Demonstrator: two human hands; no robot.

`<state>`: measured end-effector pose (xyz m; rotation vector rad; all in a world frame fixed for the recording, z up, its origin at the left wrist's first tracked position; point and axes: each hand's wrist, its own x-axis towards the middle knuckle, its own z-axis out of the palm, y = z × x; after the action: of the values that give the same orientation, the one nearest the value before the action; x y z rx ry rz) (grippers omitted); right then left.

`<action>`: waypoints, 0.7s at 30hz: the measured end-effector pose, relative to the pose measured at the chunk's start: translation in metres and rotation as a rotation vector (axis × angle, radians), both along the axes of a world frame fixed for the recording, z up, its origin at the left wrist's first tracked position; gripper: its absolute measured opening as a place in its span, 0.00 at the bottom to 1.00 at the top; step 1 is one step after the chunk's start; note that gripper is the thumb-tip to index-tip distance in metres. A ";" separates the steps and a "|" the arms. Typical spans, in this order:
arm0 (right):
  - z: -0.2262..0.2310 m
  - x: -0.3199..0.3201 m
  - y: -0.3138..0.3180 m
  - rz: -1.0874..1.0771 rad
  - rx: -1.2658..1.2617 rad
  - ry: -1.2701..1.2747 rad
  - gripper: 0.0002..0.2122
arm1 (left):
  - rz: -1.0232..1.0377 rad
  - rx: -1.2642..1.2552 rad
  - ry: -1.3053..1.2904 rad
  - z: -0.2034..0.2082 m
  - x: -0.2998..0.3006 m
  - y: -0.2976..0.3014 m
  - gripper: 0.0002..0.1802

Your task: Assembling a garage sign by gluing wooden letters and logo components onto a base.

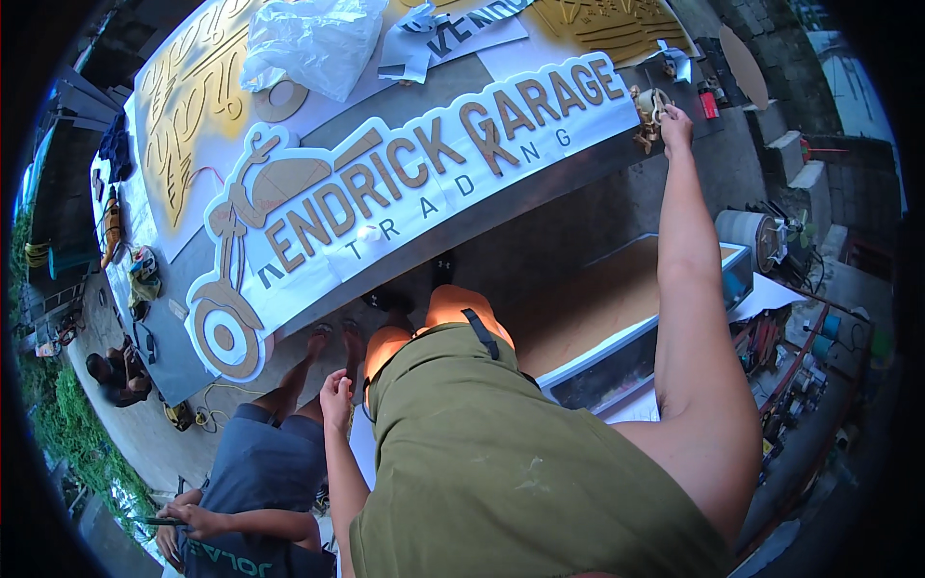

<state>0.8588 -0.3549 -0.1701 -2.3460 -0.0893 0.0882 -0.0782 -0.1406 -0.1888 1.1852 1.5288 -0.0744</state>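
Beige roll: one ring-shaped roll (656,99), perhaps tape, just past the right end of the sign, on the bench (169,358) — likely light and firm, not fragile; the rim or the open middle should give the surest hold.
Beige strips: a crumpled cluster (643,134) beside the roll, too tangled to count; probably soft and limp.
Right hand: one arm outstretched, the hand (677,131) at the roll, its fingers bent; whether they close on it cannot be told.
Left hand: hangs low by the person's side (336,400), fingers loosely curled; whether they hold anything cannot be told.
Sign: one long white panel (405,183) with brown lettering and one motorcycle shape — probably stiff.
Around the sign: one red box (709,104), one clear plastic bag (313,43), two yellow-sprayed sheets (193,106) (607,29).
Co-workers: two, one nearby (255,462), one at far left (120,376).
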 end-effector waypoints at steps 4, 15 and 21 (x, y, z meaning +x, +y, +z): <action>-0.026 -0.044 0.018 0.029 0.072 0.015 0.12 | 0.030 -0.020 0.024 -0.004 0.000 -0.014 0.17; -0.041 -0.292 0.168 0.650 -0.306 0.013 0.23 | 0.057 0.009 0.046 0.012 0.016 -0.029 0.17; -0.037 -0.294 0.185 0.629 -0.556 0.035 0.30 | 0.112 0.023 0.030 0.017 0.026 -0.038 0.17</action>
<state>0.5645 -0.1698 -0.2068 -2.7717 -0.8818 0.5179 -0.0523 -0.1784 -0.1723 1.1186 1.6236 -0.0002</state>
